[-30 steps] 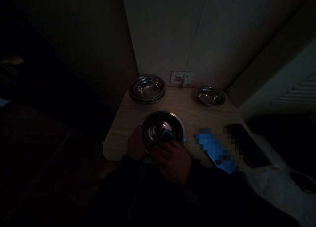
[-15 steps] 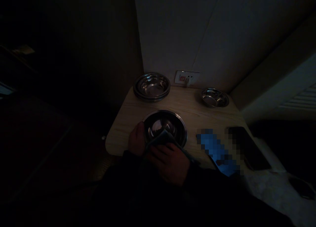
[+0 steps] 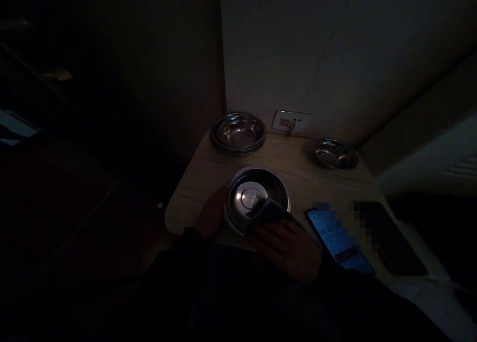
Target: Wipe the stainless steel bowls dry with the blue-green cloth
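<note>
A shiny metal bowl (image 3: pixel 251 195) stands on the small wooden table in front of me. My left hand (image 3: pixel 212 214) is closed on its left rim, with the thumb side showing and the other fingers hidden in the dark. A dark bluish cloth (image 3: pixel 271 211) lies over the bowl's near right rim and reaches inside. My right hand (image 3: pixel 285 247) grips this cloth, its fingers pressed together on top of it against the bowl. The bowl's bottom shows a ring-shaped mark.
Stacked metal bowls (image 3: pixel 238 133) stand at the table's back left. A divided metal dish (image 3: pixel 334 154) sits at the back right. A lit phone (image 3: pixel 331 238) and a dark flat device (image 3: pixel 397 240) lie to the right. A wall socket (image 3: pixel 291 122) is behind the wooden table (image 3: pixel 194 183).
My right hand has slid the cloth rightwards along the bowl's rim, uncovering more of the bowl's inside. My left hand stays at the left rim. The view has shifted slightly.
</note>
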Tool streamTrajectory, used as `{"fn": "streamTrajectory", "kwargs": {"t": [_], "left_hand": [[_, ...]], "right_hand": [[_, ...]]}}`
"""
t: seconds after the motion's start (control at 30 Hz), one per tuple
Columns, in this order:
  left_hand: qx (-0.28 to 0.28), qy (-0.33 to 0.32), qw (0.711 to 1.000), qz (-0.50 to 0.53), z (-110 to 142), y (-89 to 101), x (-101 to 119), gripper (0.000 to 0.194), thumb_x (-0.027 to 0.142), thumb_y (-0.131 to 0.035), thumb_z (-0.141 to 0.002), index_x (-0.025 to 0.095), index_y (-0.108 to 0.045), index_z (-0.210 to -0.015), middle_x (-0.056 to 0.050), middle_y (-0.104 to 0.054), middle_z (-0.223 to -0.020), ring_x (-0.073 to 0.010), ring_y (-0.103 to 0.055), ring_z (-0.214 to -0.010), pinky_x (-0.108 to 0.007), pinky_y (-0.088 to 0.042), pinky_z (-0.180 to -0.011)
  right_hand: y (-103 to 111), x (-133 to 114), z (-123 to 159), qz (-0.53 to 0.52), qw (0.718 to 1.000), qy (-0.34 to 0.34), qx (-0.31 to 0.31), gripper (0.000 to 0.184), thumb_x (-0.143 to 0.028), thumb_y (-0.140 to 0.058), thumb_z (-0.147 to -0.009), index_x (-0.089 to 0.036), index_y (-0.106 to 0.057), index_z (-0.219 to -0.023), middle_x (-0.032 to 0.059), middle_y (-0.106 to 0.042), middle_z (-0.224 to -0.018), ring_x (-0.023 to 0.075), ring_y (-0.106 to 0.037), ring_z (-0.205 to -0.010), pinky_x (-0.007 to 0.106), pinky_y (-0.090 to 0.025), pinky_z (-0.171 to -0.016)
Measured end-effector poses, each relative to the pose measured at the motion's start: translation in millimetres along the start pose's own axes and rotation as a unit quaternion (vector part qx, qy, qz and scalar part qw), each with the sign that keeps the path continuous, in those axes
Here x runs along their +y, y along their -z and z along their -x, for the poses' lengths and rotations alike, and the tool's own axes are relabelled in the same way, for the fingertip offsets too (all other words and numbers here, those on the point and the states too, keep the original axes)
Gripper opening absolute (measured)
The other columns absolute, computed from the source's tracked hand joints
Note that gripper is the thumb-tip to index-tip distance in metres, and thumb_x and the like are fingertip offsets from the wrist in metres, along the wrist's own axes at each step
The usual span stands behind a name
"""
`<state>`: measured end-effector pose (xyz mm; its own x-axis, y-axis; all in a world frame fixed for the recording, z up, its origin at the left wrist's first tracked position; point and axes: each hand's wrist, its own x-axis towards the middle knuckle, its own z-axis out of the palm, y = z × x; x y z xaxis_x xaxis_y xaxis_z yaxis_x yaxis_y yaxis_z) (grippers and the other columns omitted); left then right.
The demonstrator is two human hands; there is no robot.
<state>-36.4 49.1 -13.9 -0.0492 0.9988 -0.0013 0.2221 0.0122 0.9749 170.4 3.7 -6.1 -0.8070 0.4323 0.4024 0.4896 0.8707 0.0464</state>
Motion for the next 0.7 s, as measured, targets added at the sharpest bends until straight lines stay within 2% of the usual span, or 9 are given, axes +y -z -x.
{"fn": "streamTrajectory", "kwargs": {"t": [0.1,0.17,0.27,0.4,0.5,0.63,0.7], "left_hand": [[0.021,-0.021,1.000,0.005,5,-2.0,-4,0.050,0.048,-0.033,-0.089,0.016,-0.051,-0.123,-0.007,-0.058,-0.125,-0.0201,-0.052,-0.116,-0.033,-0.038,-0.100],[0.038,-0.009,0.999,-0.013,8,-2.2,-7,0.052,0.047,-0.031,-0.090,0.015,-0.046,-0.128,-0.008,-0.056,-0.128,-0.0199,-0.051,-0.117,-0.034,-0.038,-0.100],[0.054,-0.010,0.997,-0.057,9,0.9,-10,0.050,0.044,-0.026,-0.092,0.014,-0.053,-0.121,-0.009,-0.061,-0.121,-0.0207,-0.055,-0.112,-0.035,-0.040,-0.098],[0.066,-0.019,0.995,-0.069,7,2.5,-14,0.048,0.041,-0.023,-0.092,0.017,-0.063,-0.103,-0.007,-0.068,-0.104,-0.0208,-0.061,-0.099,-0.035,-0.046,-0.091],[0.087,0.001,0.994,-0.062,7,-0.8,-16,0.047,0.042,-0.025,-0.091,0.017,-0.064,-0.098,-0.008,-0.069,-0.098,-0.0210,-0.062,-0.094,-0.034,-0.048,-0.087],[0.140,0.062,0.984,-0.092,7,0.0,-17,0.047,0.045,-0.029,-0.088,0.014,-0.064,-0.088,-0.011,-0.068,-0.092,-0.0240,-0.061,-0.092,-0.039,-0.047,-0.084],[0.125,0.056,0.986,-0.097,7,1.8,-15,0.048,0.045,-0.027,-0.089,0.015,-0.064,-0.085,-0.010,-0.068,-0.087,-0.0227,-0.062,-0.086,-0.037,-0.049,-0.080]], "right_hand": [[-7,-4,-12,-0.010,0.999,-0.028,0.027,0.032,-0.015,-0.034,-0.096,-0.016,-0.057,-0.118,0.0043,-0.065,-0.115,0.0189,-0.057,-0.096,0.036,-0.039,-0.080],[-10,-7,-16,-0.020,0.998,-0.038,0.042,0.032,-0.016,-0.033,-0.096,-0.016,-0.057,-0.117,0.0049,-0.065,-0.115,0.0184,-0.057,-0.096,0.035,-0.038,-0.080],[-12,-11,-14,-0.041,0.997,-0.039,0.045,0.031,-0.016,-0.035,-0.095,-0.016,-0.058,-0.115,0.0050,-0.064,-0.116,0.0188,-0.056,-0.098,0.036,-0.037,-0.082],[-12,-14,-9,-0.071,0.996,-0.053,0.027,0.027,-0.021,-0.043,-0.092,-0.019,-0.059,-0.113,0.0034,-0.065,-0.113,0.0195,-0.056,-0.098,0.039,-0.035,-0.084],[-17,-21,-22,-0.102,0.992,-0.071,0.022,0.029,-0.024,-0.042,-0.091,-0.018,-0.059,-0.114,0.0046,-0.064,-0.115,0.0196,-0.055,-0.100,0.039,-0.035,-0.083],[-24,-24,-44,-0.111,0.989,-0.083,0.047,0.029,-0.023,-0.038,-0.092,-0.016,-0.059,-0.111,0.0069,-0.064,-0.115,0.0190,-0.055,-0.098,0.038,-0.037,-0.079],[-22,-20,-39,-0.109,0.991,-0.060,0.049,0.027,-0.022,-0.038,-0.093,-0.017,-0.060,-0.108,0.0057,-0.066,-0.112,0.0185,-0.055,-0.096,0.037,-0.037,-0.078]]}}
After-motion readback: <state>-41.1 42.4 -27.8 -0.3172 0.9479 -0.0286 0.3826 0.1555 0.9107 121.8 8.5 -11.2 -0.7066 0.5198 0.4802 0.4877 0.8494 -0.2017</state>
